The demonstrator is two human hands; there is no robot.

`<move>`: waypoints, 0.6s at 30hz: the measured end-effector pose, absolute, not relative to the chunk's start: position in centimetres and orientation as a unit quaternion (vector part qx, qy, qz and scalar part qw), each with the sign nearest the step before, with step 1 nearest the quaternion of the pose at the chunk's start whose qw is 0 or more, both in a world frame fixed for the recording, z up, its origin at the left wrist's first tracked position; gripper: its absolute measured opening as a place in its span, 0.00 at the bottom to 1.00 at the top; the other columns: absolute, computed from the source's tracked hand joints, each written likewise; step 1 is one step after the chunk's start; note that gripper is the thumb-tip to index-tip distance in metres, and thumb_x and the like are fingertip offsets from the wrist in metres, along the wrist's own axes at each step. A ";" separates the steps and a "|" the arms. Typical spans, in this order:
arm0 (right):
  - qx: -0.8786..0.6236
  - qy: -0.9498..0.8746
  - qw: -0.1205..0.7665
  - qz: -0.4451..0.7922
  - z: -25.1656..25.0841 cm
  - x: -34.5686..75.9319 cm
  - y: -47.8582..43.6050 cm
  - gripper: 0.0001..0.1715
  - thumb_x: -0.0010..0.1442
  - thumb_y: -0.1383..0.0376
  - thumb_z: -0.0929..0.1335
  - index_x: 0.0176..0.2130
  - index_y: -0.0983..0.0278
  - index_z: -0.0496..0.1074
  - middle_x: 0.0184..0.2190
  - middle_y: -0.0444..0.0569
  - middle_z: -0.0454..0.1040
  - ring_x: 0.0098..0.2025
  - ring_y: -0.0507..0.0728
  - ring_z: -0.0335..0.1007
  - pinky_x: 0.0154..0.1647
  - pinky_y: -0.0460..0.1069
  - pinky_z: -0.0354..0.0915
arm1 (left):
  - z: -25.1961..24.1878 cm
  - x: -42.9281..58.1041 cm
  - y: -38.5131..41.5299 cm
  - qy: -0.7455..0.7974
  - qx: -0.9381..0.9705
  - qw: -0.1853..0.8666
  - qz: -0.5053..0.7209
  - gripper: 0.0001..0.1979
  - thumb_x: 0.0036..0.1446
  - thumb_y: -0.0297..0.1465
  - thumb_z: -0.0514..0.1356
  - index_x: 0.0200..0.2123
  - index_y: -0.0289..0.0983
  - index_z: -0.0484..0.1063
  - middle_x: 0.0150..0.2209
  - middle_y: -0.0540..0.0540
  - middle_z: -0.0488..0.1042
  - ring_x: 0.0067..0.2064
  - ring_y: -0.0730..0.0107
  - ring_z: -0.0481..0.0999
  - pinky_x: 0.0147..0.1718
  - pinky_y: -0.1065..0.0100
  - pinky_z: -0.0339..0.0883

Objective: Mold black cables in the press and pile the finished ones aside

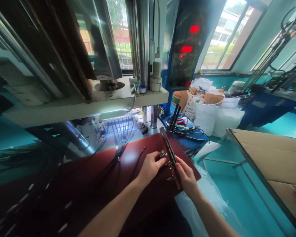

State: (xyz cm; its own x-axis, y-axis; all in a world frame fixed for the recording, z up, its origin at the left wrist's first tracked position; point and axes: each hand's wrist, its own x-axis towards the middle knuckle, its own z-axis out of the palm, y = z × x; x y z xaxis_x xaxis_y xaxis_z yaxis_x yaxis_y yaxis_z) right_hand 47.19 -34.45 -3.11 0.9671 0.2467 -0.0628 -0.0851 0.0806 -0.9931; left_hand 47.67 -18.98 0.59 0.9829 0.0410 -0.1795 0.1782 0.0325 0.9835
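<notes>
My left hand [151, 166] rests on the dark red work mat [93, 174], fingers pinched on a small metal connector plug [162, 153] at the end of a black cable. My right hand [186, 176] is closed around the lower end of a long dark metal fixture bar [168, 146] that lies slanted across the mat's right side. Several metal plugs sit along the bar's left edge, between my two hands. A bundle of black cables [120, 135] runs from the mat into the mould under the press.
A tall moulding press [88, 95] stands right behind the mat, with a blue control box [187, 49] showing red digits. White sacks [217, 118] and paper bags lie to the right. A cardboard sheet [273, 158] sits at far right. More cables trail off the mat's left.
</notes>
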 end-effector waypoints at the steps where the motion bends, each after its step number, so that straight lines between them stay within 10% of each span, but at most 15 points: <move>1: -0.667 -0.063 0.734 0.116 -3.2 47.2 -34.5 0.29 0.57 0.51 0.63 0.53 0.64 0.62 0.16 0.40 0.65 0.10 0.46 0.54 0.08 0.41 0.51 | 0.7 47.6 -19.0 0.056 0.707 0.704 -0.040 0.09 0.44 0.34 0.60 0.23 0.33 0.69 0.21 0.52 0.68 0.23 0.78 0.63 0.21 0.76 0.55; 9: -0.669 -0.075 0.727 0.135 -2.9 47.3 -34.7 0.31 0.56 0.50 0.64 0.53 0.65 0.62 0.15 0.40 0.64 0.10 0.47 0.53 0.07 0.42 0.51 | 1.3 48.1 -19.2 0.089 0.626 0.750 -0.195 0.11 0.40 0.36 0.58 0.17 0.35 0.61 0.10 0.59 0.51 0.12 0.84 0.45 0.12 0.74 0.35; 18: -0.734 -0.140 0.655 0.110 -2.8 47.3 -34.5 0.28 0.59 0.52 0.61 0.54 0.64 0.63 0.12 0.38 0.60 0.11 0.46 0.51 0.10 0.41 0.52 | 1.5 47.7 -18.9 0.094 0.628 0.754 -0.167 0.11 0.38 0.34 0.60 0.18 0.34 0.61 0.11 0.59 0.52 0.13 0.86 0.47 0.13 0.75 0.37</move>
State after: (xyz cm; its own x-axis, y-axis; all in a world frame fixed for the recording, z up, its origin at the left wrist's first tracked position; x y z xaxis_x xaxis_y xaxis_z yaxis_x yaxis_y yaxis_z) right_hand 47.34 -34.51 -2.76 0.9367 0.3495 0.0218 0.0615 -0.1029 -0.9928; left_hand 47.73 -18.93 1.51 0.9267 -0.1330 -0.3514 0.3697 0.1552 0.9161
